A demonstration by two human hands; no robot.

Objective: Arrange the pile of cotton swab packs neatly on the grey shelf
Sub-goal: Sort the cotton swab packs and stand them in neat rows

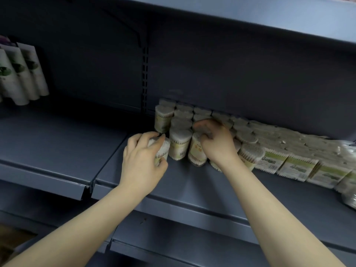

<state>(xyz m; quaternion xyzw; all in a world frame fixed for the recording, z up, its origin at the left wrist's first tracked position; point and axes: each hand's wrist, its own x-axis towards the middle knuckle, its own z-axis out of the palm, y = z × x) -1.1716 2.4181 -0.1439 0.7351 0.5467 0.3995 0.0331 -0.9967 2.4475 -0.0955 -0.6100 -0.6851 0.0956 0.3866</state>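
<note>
On the grey shelf (192, 182), upright round cotton swab packs (183, 116) stood in rows near the centre, reaching back toward the rear panel at twelve o'clock. The left hand (142, 158), at nine o'clock from that cluster, curled its fingers and thumb around one round pack (162, 148) at the front left corner. The right hand (215, 141) reached over the front row, fingers bent onto the top of another pack (196, 151). Flat rectangular packs (296, 166) lay in a row toward three o'clock. White boxes (21, 74) hung at ten o'clock.
</note>
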